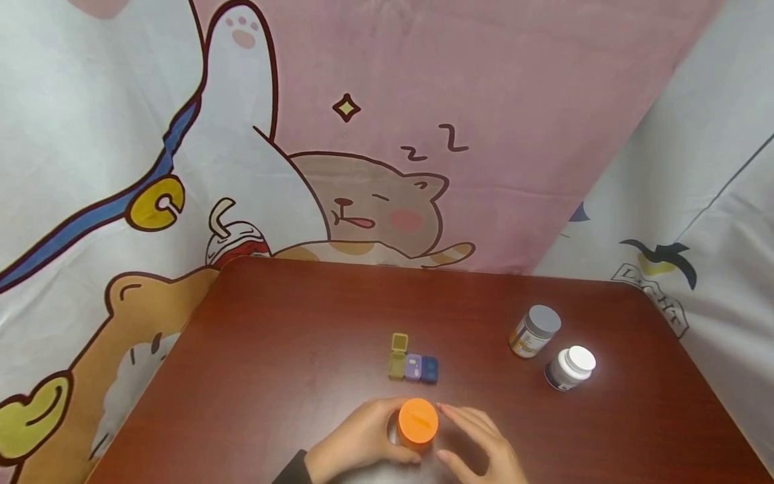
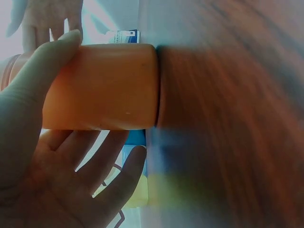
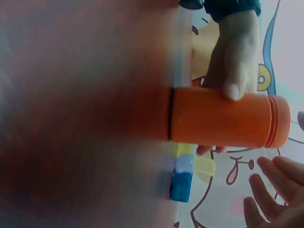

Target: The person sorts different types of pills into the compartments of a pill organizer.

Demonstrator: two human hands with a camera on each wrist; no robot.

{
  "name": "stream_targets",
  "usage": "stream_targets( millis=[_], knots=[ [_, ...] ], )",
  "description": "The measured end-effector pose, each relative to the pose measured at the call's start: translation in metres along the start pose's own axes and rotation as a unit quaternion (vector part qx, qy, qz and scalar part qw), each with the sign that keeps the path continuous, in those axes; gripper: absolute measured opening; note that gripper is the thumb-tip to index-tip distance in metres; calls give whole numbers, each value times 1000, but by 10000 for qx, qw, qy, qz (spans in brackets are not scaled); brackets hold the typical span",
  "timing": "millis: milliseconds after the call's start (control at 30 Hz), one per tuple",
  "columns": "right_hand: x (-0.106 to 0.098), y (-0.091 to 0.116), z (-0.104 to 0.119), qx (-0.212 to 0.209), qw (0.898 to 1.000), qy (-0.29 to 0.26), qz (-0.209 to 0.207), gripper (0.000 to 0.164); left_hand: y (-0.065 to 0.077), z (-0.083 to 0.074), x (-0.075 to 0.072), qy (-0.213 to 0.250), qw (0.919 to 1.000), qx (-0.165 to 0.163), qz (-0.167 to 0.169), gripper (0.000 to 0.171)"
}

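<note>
A person sits or stands at a reddish-brown table (image 1: 290,349) with both bare hands near its close edge. Between the hands, an orange bottle (image 3: 221,116) stands upright on the tabletop, its orange cap (image 1: 418,420) on. The left hand (image 1: 359,437) holds the bottle from the side, thumb on the near face and fingers around the far face. The right hand (image 1: 486,447) is on the other side, just beside the cap, with its fingers spread, thumb well apart from them, and nothing between; the right wrist view shows a gap between those fingertips and the cap.

Just beyond the bottle lies a small pill box (image 1: 414,367) with three joined compartments: yellow, purple and blue. The yellow lid (image 1: 400,343) is tipped up; the purple and blue ones look closed. Farther off to the right, near each other, stand a jar with a grey lid (image 1: 535,331) and a white bottle (image 1: 570,368). A cloth (image 1: 514,87) printed with cartoon animals, one a dozing cat, hangs behind the table.

From where I stand, the step in hand looks like steadying the orange bottle while its cap is on. If the cap is to be turned, I judge that the next move calls for the right fingers to come in around its rim, while the left grip keeps the bottle upright.
</note>
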State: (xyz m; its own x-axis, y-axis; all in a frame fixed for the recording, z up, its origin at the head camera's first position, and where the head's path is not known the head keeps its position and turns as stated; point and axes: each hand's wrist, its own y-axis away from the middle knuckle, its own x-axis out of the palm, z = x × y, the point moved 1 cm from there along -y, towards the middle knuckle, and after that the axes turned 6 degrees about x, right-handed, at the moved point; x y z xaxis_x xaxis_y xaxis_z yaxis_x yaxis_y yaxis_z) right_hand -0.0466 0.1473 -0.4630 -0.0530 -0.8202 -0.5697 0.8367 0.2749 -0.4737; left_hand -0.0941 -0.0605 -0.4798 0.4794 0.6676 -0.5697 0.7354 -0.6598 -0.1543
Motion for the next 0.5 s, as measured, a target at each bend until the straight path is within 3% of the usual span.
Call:
stream_targets(
  millis=[333, 500],
  knots=[
    [17, -4, 0, 46, 9994, -334, -34, 64, 1, 2, 1, -167, 9998, 31, -88, 56],
    [22, -12, 7, 328, 9987, -367, 152, 68, 1, 2, 2, -339, 9994, -8, -107, 59]
  ],
)
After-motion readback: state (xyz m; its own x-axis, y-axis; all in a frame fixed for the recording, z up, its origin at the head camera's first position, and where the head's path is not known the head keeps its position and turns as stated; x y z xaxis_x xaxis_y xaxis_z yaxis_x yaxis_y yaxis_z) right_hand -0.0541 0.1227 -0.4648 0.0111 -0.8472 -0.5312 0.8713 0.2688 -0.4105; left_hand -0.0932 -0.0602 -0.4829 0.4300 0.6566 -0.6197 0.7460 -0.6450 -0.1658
